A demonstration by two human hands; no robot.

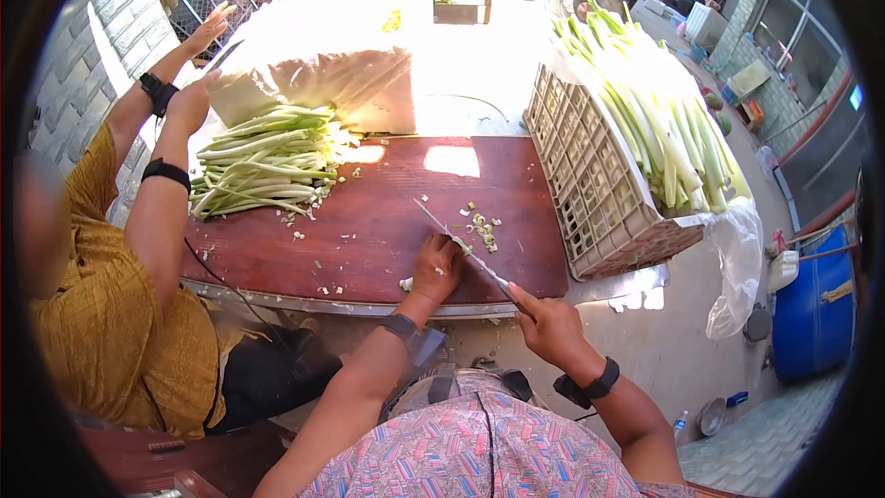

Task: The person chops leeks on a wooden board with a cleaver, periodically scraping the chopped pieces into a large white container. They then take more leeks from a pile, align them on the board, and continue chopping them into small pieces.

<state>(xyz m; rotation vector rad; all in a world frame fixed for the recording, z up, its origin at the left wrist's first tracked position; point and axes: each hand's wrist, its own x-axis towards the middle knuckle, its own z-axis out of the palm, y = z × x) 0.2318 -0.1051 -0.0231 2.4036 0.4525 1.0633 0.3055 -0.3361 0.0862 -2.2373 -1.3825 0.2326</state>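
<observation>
My right hand (550,330) is closed around the handle of a knife (481,266), whose long blade slants up and left across the red-brown board (516,180). Curled right beside the blade, my left hand (437,269) presses down on a green onion, mostly hidden under the fingers; a pale end (406,284) shows by the wrist. Just beyond the blade lie several cut green onion pieces (481,231). A pile of long green onions (267,161) rests on the board's left part, with small scraps around it.
A plastic crate (590,184) packed with leeks or large green onions (659,120) stands at the right. At the left, a person in a mustard top (129,350) reaches past the pile beside a covered block (323,83). A blue barrel (811,309) is far right.
</observation>
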